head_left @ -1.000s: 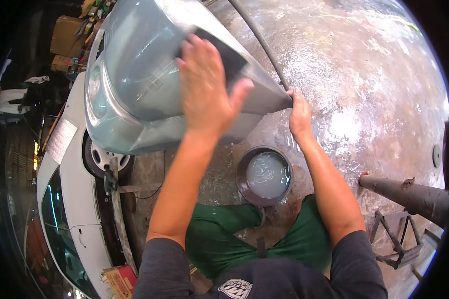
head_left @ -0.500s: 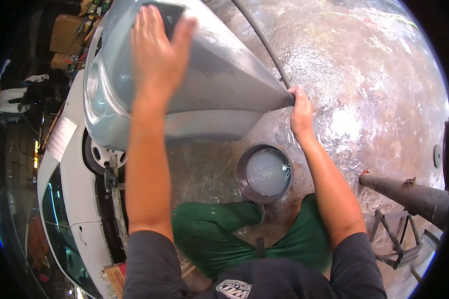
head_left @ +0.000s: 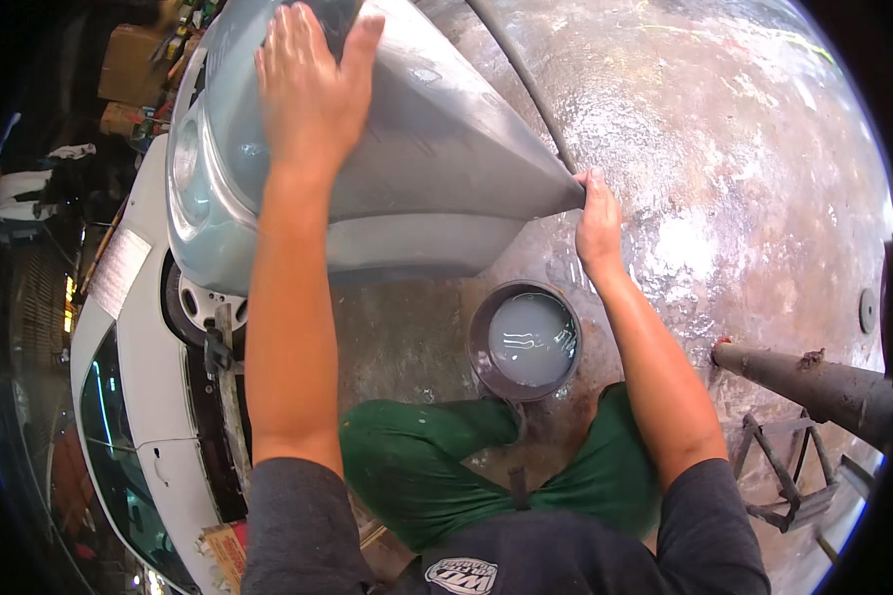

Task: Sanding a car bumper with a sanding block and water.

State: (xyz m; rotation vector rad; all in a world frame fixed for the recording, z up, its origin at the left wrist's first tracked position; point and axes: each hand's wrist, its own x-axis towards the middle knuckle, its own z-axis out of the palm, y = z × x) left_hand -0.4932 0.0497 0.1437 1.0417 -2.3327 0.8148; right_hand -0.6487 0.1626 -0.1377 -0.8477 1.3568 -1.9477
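Note:
A wet, grey car bumper cover (head_left: 437, 164) slants across the upper middle, its pointed end to the right. My left hand (head_left: 313, 104) lies flat on its upper left part, fingers stretched out and thumb spread. Beside those fingers a dark patch (head_left: 335, 22) shows; whether it is a sheet under the hand or part of the bumper I cannot tell. My right hand (head_left: 598, 223) is closed round the bumper's pointed right tip, thumb on top. Below the bumper, in front of my legs, stands a round bucket (head_left: 480, 352) of cloudy water.
A pale car (head_left: 164, 387) with its wheel showing fills the left side. Behind it are cardboard boxes (head_left: 132, 64). A dark hose or rod (head_left: 521, 74) runs to the bumper's tip. At right, a thick metal pole (head_left: 799, 377) and a metal frame stand (head_left: 786, 471) rest on wet concrete.
My left hand has shifted slightly up and left on the bumper, and the dark patch beside it shows less. My right hand keeps its grip on the tip.

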